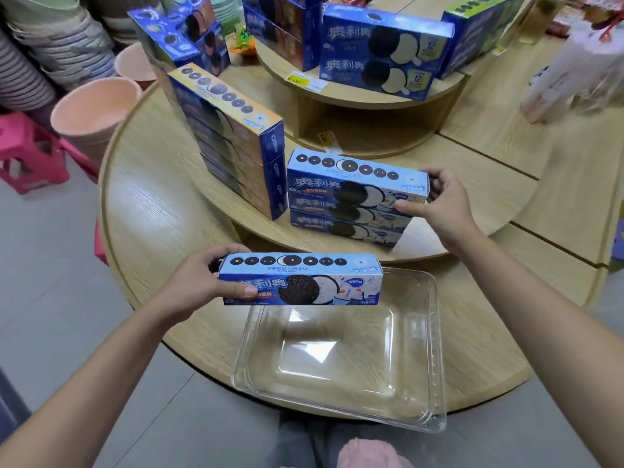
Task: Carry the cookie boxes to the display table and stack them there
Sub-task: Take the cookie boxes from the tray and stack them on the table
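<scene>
A cookie box (304, 282) is gripped at its end by the left hand (199, 282), over the clear tray (337, 359) at the table (152, 204) front edge. The stack (351, 201) is pinched at its top box by the right hand (439, 201); the held box should be laid flat on it, edges squared before release

Retail shop: tiered round display table (152, 184), yellow price tag (294, 79) on tier edge, cookie boxes (236, 143) stacked as stock, nested plastic basins (60, 45) and buckets (94, 113) alongside.

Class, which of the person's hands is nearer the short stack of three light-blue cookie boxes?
Right. The right hand grips the top box of the stack at its right end; the left hand is apart, nearer the person, holding a separate box.
</scene>
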Available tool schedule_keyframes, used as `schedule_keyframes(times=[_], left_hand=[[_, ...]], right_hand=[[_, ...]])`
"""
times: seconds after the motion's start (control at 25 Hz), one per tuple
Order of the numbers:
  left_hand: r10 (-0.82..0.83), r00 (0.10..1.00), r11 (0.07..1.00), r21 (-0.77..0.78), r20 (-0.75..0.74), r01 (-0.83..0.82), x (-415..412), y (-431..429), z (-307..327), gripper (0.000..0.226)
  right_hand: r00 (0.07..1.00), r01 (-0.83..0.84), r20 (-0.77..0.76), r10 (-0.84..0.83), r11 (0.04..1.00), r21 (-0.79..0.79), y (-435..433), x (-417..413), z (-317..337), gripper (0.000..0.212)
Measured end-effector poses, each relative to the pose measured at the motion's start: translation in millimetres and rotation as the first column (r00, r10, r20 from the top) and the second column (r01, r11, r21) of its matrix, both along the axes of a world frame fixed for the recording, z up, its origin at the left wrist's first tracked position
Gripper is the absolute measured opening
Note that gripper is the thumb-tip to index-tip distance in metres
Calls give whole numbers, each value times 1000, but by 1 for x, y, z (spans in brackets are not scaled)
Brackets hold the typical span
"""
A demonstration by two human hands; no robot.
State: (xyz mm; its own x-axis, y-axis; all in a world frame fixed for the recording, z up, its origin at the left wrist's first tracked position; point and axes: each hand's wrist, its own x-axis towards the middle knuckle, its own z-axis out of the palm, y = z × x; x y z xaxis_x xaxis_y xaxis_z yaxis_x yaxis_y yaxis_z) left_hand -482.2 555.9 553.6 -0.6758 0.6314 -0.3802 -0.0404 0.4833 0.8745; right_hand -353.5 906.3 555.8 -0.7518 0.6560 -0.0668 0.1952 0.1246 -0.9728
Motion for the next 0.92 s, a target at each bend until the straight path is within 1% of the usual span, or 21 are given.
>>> schedule_keyframes(times=[0.16,0.28,0.32,0.36,0.44,0.48,0.56,0.6,0.68,0.76,0.8,0.92], left_hand=[[37,999,997,67,-36,-35,-12,7,19,80],[34,996,991,134,-84,-23,-25,21,41,74],[21,995,987,159,-100,-5,-29,29,51,71],[3,994,983,183,-112,18,-33,39,60,68],[-38,988,972,226,-147,71,-41,60,80,70],[-52,984,968,235,-169,91,-45,71,88,68],[-75,970,965,227,-231,129,-54,94,101,56],[-88,960,965,216,-265,148,-56,105,107,51],[-105,939,965,194,-327,175,-56,125,113,50],[-119,899,969,149,-421,198,-58,142,115,51],[-140,860,972,99,-490,214,-60,149,116,53],[-281,682,953,-111,-676,283,-71,161,117,63]], right_hand=[[997,-44,71,32,982,183,0,3,0,61],[990,-59,143,18,957,286,1,10,8,80],[991,-38,131,0,956,291,1,13,15,81],[995,-18,98,-9,963,267,2,16,24,76],[999,-44,7,43,987,155,5,22,47,55],[995,-93,-28,96,990,106,7,26,59,50],[976,-210,-45,214,975,69,12,32,77,63],[967,-246,-40,250,966,75,13,33,83,65],[959,-274,-51,279,957,92,17,33,86,66],[970,-226,-62,235,966,127,22,31,85,69],[976,-200,-62,210,970,137,24,30,84,69],[983,-177,-34,182,977,121,30,23,76,63]])
